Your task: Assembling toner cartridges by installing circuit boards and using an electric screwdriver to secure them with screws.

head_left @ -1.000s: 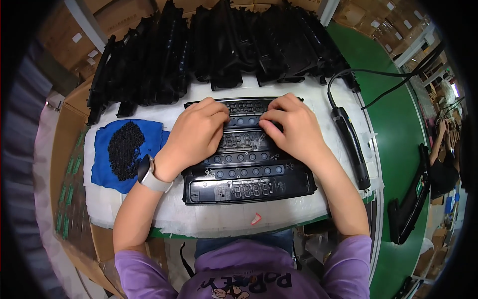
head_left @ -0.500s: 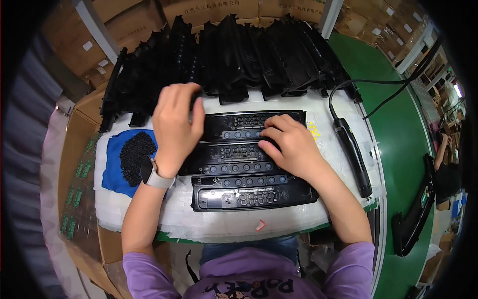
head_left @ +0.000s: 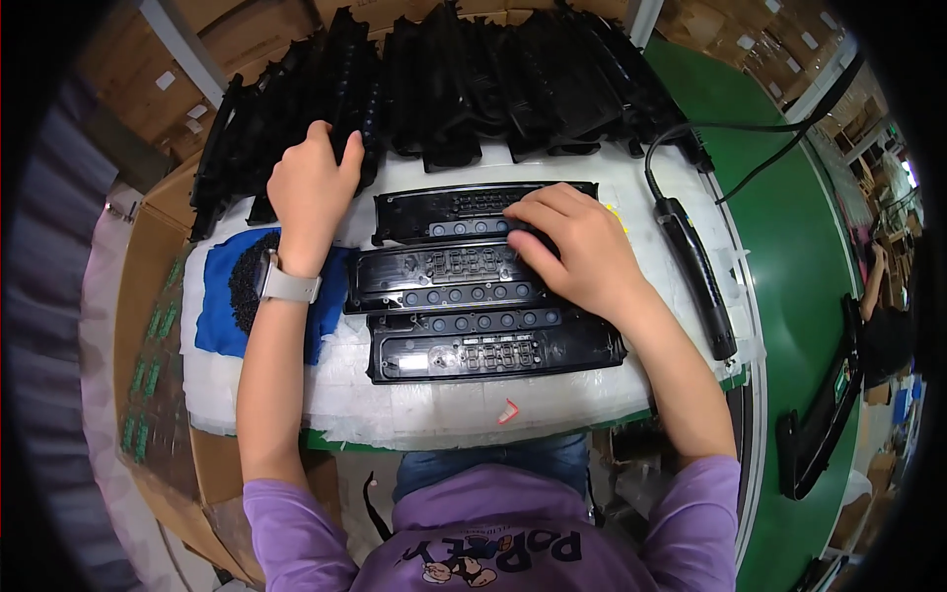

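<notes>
Three long black plastic panels with number-display windows and rows of round buttons lie one before another: the far panel (head_left: 402, 214), the middle panel (head_left: 385, 274) and the near panel (head_left: 414, 362). Over the right part of the far and middle panels rests my right hand (head_left: 582, 247), thumb and fingers apart by the far panel's buttons, with nothing visible between them. My left hand (head_left: 314, 192), with a watch on its wrist, is beyond the blue cloth by the stacked black plastic housings (head_left: 464, 89). Its thumb stands away from the index finger; the other fingertips are hidden.
A blue cloth (head_left: 219, 321) carries a heap of small black pieces (head_left: 244, 288), partly behind my left wrist. At right lies a black corded hand tool (head_left: 695, 281). A small red-edged scrap (head_left: 508, 410) is near the front edge. Cardboard boxes (head_left: 247, 49) stand behind.
My left hand has moved left and away from the panels, its thumb spreading wider. My right hand stays over the panels. The whole view has shifted, so the table appears higher.
</notes>
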Demonstrator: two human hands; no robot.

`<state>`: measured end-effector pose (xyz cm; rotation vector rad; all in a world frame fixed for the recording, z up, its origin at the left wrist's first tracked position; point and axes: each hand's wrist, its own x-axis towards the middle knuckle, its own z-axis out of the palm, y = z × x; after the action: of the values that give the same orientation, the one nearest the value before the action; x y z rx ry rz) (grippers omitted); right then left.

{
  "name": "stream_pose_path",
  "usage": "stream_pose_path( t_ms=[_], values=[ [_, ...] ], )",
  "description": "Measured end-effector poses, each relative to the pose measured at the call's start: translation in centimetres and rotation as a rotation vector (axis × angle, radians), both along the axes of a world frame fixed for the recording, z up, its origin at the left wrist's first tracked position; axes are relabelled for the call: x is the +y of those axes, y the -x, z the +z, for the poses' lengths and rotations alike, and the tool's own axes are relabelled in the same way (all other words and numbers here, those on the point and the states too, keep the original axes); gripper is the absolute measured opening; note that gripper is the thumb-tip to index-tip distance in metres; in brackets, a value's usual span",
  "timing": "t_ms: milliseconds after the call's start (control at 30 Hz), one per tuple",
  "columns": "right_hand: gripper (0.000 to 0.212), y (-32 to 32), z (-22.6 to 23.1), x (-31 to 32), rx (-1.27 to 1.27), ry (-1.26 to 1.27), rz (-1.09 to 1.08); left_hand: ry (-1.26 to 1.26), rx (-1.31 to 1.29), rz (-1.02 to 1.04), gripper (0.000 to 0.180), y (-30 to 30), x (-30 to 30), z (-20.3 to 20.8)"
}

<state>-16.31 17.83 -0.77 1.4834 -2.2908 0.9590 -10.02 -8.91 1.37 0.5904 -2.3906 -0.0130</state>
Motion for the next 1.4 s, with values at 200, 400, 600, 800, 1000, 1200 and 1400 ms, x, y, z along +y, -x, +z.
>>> stream_pose_path(
  t_ms=[200,400,600,800,1000,1200,1400],
  values=[
    [0.066,-4.0,1.7,0.0,-0.023,-0.224,0.469,0.046,0.111,0.008,0.030,-0.3,-0.6,-0.2],
    [0.074,-5.3,-0.6,-0.1,0.046,-0.441,0.478,0.350,0.266,0.007,0.018,0.7,-1.0,0.2],
    [0.070,-5.2,-0.7,-0.6,0.079,-0.432,0.442,0.470,0.352,0.036,0.016,0.3,-2.9,1.5],
    [0.068,-4.0,-0.9,-0.5,0.121,-0.398,0.425,0.328,0.349,0.078,0.017,-0.3,-3.1,2.7],
    [0.067,-4.1,-1.1,-0.6,0.138,-0.371,0.401,0.409,0.403,0.065,0.017,-1.3,-2.8,3.8],
    [0.073,-3.8,-1.6,-1.1,0.150,-0.308,0.398,0.099,0.582,-0.028,0.020,-3.6,-3.9,4.3],
    [0.071,-3.2,0.7,-1.0,0.138,-0.224,0.366,-0.393,0.615,-0.335,0.031,-10.8,-3.0,1.5]
  ],
)
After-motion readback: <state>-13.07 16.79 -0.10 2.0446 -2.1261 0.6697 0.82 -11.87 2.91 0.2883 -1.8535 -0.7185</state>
